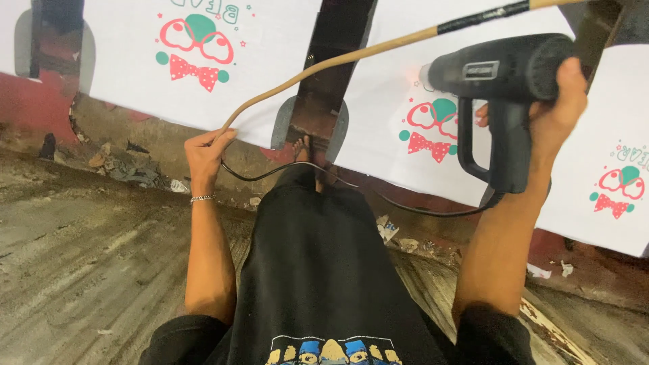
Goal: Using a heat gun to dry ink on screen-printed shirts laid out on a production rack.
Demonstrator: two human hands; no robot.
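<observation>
My right hand (558,101) grips the handle of a black heat gun (503,74), its nozzle pointing left over a white cloth panel (385,135) printed with a pink and green bow-tie design (429,128). A faint red glow shows on the cloth by the nozzle. My left hand (205,157) pinches the edge of the neighbouring white printed panel (196,74), where a long tan stick (351,57) meets it; the stick runs up to the right. The gun's black cord (324,177) loops below between the hands.
A dark metal frame post (328,74) separates the two panels. A third printed panel (608,189) lies at the right. Below is a rough dirty concrete floor (81,257) with scraps of debris (128,169). My black shorts and one sandalled foot (302,150) fill the centre.
</observation>
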